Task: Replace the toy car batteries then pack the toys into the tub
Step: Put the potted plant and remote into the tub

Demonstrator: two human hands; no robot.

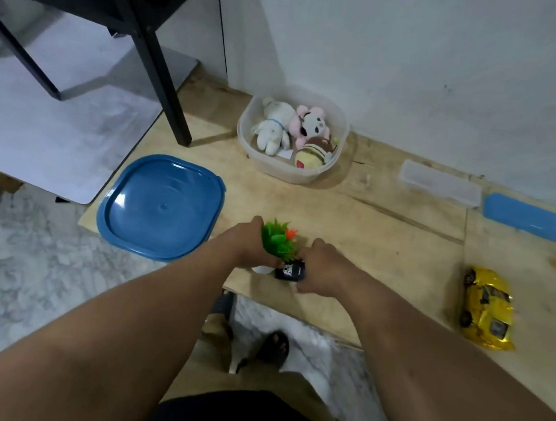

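Nearest us, at the tabletop's front edge, both hands work one cluster: our left hand (249, 245) curls round the small plastic plant (278, 241), green spiky leaves w/ an orange bit, white base just showing under it; our right hand (320, 268) grips a small black block (290, 270), prob. a battery pack or toy part, can't tell which. Plant looks light, stiff-leaved, bendy at the tips, so we'd hold it low by the base. Toward the right edge, well apart, lies the yellow toy car (488, 307): glossy hard shell, prob. slippery, best taken across the body, not the wheels. Left edge: blue lid (161, 206), smooth, rounded-square. Further back, near the wall, the clear tub (339, 138) holds three plush toys (297, 132), soft, squashable. Back right: a frosted narrow box (440, 182) & a blue narrow lid (527, 217), just beside each other.
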